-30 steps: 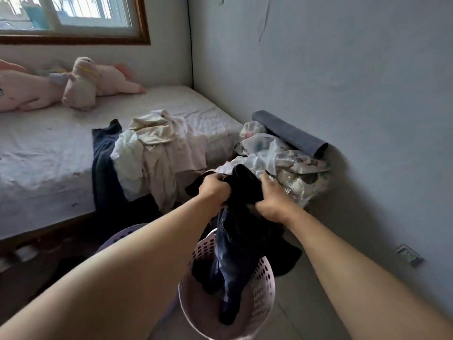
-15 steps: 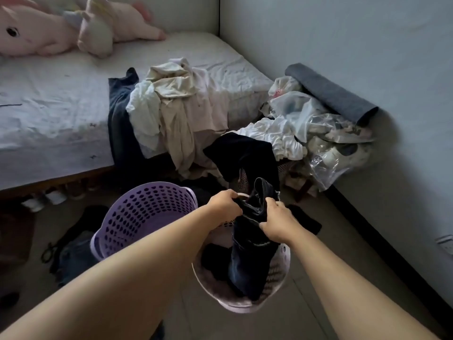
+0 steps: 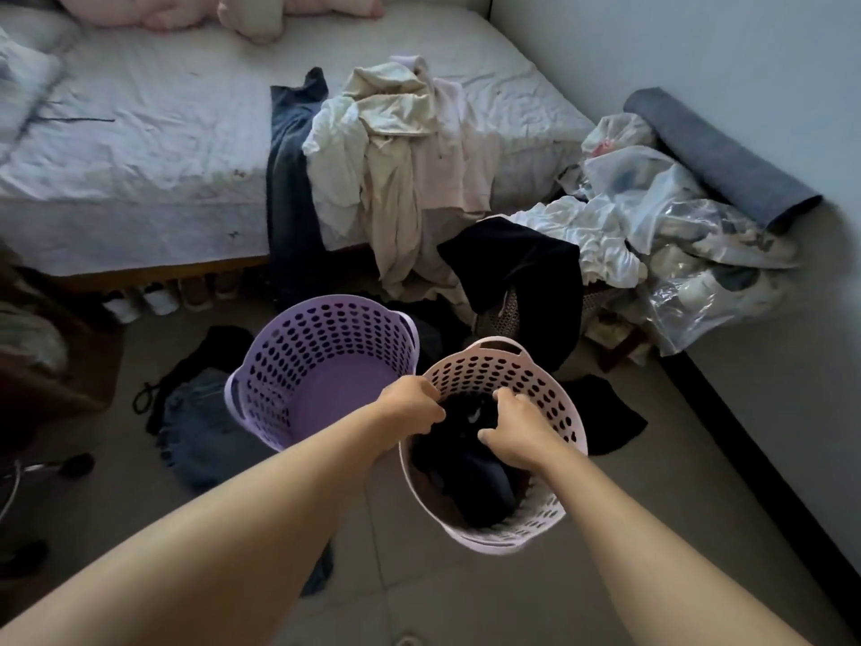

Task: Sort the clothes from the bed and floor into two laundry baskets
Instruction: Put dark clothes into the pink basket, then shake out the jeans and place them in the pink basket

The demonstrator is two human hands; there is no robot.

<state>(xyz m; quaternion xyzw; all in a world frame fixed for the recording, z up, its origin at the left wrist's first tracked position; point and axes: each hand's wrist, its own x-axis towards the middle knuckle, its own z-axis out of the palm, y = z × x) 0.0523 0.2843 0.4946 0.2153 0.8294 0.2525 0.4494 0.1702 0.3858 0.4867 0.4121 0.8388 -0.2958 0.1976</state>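
both hands' fingers (image 3: 505,398) curled on dark garment (image 3: 470,463) in pink basket (image 3: 566,414), purple basket (image 3: 261,389) beside, pale clothes (image 3: 396,151) on bed (image 3: 140,146)

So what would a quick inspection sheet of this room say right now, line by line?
Surface: pale tiled floor; bed with wrinkled sheet.
Job's things: purple basket holds nothing visible; pink basket holds dark clothes; light clothes pile hangs off the bed edge; jeans lie on the floor.
Clutter: plastic bags, rolled grey mat, pink plush toys, shoes under the bed.
Hands: left hand and right hand both grip the dark clothes inside the pink basket.
Cables: nothing seen.
Surroundings: pale wall on the right.
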